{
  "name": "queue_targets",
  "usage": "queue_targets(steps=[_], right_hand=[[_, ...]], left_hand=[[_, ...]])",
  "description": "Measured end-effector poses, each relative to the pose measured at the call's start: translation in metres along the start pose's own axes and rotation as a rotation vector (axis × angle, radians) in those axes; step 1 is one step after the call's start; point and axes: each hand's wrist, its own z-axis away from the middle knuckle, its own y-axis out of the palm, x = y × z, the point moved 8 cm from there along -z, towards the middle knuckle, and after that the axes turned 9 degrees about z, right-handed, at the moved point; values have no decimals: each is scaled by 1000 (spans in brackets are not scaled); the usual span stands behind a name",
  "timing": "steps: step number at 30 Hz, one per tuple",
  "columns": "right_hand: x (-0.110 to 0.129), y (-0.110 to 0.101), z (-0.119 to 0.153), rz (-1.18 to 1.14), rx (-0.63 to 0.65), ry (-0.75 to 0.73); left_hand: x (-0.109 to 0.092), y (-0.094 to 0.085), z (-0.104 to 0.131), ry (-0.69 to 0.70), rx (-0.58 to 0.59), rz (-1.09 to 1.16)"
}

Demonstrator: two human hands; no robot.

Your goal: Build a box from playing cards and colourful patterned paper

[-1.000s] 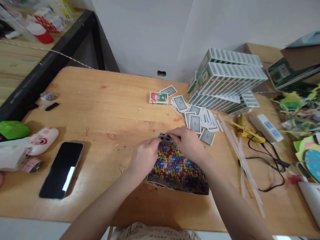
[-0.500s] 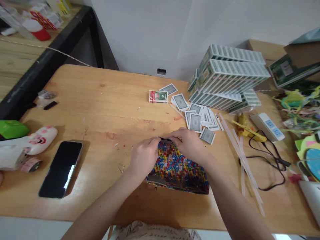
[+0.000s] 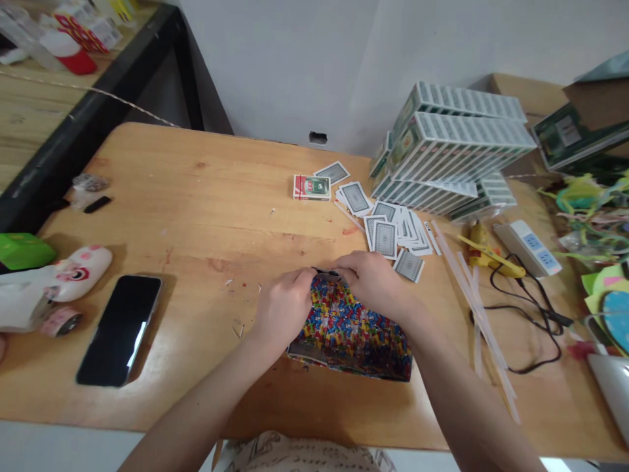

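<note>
A pouch or box with a busy red, blue and yellow print (image 3: 351, 321) rests on the wooden table in front of me. Its near end looks dark and hollow, and whether it is stiff or soft I cannot tell. At its far left corner, my left hand (image 3: 285, 305) is closed on the edge. My right hand (image 3: 371, 278) pinches the far edge just to the right, near a dark strip (image 3: 327, 273) between the two hands. The fingertips are partly hidden behind the knuckles. Loose playing cards (image 3: 384, 239) lie face down beyond my right hand.
A card box (image 3: 312, 187) lies behind the loose cards. Stacked card boxes (image 3: 457, 147) stand at the back right. Glue sticks (image 3: 474, 301), a yellow glue gun (image 3: 484, 249) and a power strip (image 3: 528, 249) with a black cable are on the right. A phone (image 3: 120, 331) lies left.
The view has shifted very slightly. Both hands keep the same grip on the printed pouch or box, and nothing else has visibly moved.
</note>
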Motion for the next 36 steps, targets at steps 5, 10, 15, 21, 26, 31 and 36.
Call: queue_targets(steps=[5,10,15,21,26,31,36], right_hand=[[4,2,0,100,21,-22],[12,3,-1,301,52,-81],[20,2,-2,361,115,-181],[24,5,-7,377,111,-230],[28,5,-5,359,70,-225],[25,6,-4,307,57,-215],[22,6,-4,267,45,-201]], left_hand=[[0,1,0,8,-1,-14],[-3,0,0,34,-25,-51],[-3,-4,1,19,-117,-79],[1,-2,1,-44,-81,-26],[0,-6,4,-74,-9,60],[-2,-11,8,33,-72,240],[-7,-18,13,135,-182,244]])
